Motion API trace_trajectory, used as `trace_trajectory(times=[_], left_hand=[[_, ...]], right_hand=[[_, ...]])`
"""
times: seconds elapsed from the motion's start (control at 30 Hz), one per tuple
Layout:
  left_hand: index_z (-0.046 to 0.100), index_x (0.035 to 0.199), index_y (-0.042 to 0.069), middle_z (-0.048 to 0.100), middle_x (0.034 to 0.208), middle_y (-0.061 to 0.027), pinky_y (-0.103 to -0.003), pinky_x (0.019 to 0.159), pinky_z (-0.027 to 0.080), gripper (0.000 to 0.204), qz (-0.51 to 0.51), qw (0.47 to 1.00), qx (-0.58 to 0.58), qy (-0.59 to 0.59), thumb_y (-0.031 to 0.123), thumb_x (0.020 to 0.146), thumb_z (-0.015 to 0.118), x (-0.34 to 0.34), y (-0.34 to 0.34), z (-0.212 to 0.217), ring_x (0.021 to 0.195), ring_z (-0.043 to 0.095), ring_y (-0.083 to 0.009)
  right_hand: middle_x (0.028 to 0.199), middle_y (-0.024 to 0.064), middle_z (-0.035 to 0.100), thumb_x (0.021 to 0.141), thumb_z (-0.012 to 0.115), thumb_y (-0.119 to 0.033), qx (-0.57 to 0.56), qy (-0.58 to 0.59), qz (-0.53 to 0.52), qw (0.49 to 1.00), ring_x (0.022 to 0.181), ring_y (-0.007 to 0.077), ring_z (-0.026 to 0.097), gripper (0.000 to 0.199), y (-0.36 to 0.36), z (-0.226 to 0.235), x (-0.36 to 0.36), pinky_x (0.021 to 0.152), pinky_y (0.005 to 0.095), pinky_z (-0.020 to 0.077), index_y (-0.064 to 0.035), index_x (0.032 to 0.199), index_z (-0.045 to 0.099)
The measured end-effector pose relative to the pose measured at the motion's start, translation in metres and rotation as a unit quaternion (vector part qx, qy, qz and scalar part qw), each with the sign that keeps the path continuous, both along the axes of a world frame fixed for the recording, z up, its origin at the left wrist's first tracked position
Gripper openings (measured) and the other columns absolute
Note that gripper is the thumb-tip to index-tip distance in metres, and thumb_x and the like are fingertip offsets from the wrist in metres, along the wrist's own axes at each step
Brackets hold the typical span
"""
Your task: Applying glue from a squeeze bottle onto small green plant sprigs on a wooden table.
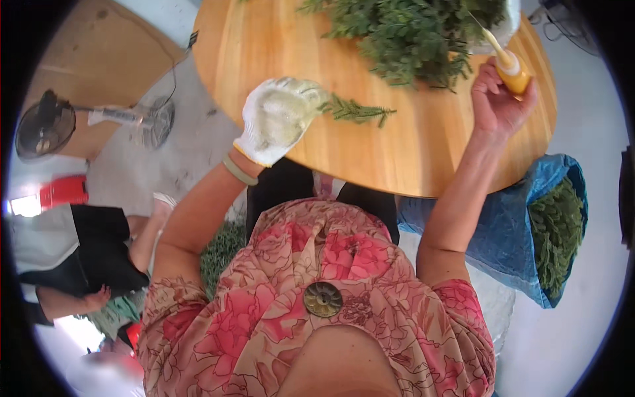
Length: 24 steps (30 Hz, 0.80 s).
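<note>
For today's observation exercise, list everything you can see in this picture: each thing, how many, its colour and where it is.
table: one, light wood, round, centre top
pile of sprigs: one, green, on the table's far side
sprig: one, green, at the gloved fingers
bottle: one, orange-yellow
bag: one, blue, holding greenery, right of the table
fan: one, dark, on the floor at left
another person: one, lower left
left hand: white glove, on the sprig
right hand: bare, holding the bottle

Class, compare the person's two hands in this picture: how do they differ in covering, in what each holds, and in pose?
The left hand wears a white work glove; the right hand is bare. The left hand grips a small green sprig; the right hand grips a yellow squeeze bottle. The left hand sits low over the wooden table; the right hand is raised at its edge. Both are closed around something.
</note>
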<state>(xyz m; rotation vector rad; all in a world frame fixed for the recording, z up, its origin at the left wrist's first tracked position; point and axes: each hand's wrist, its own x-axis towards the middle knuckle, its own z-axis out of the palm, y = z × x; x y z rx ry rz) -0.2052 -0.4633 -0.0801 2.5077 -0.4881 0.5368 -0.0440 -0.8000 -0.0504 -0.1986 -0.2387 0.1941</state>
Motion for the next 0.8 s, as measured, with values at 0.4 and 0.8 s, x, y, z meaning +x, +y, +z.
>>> trace_trajectory(times=[0.4,0.8], left_hand=[[0.073,0.090,0.012,0.071,0.089,-0.0043,-0.036,0.071,0.052,0.020,0.035,0.982,0.083,-0.168,0.011,0.070,0.073,-0.030,0.030,-0.019,0.078,0.066,-0.0238],[0.072,0.088,0.012,0.070,0.086,-0.0033,-0.036,0.072,0.052,0.023,0.065,0.978,0.029,-0.193,0.012,0.066,0.077,-0.039,0.018,-0.035,0.078,0.066,-0.0233]], right_hand=[[0.114,0.0135,0.064,0.091,0.064,-0.032,-0.331,0.085,-0.215,0.915,0.090,0.0213,0.063,0.042,0.030,-0.034,-0.140,0.058,0.0296,0.0466,-0.0061,0.122,0.053],[0.115,0.0122,0.065,0.092,0.063,-0.030,-0.296,0.093,-0.246,0.918,0.107,0.0273,0.065,0.039,0.036,-0.037,-0.156,0.083,0.0386,0.0556,-0.0059,0.121,0.055]])
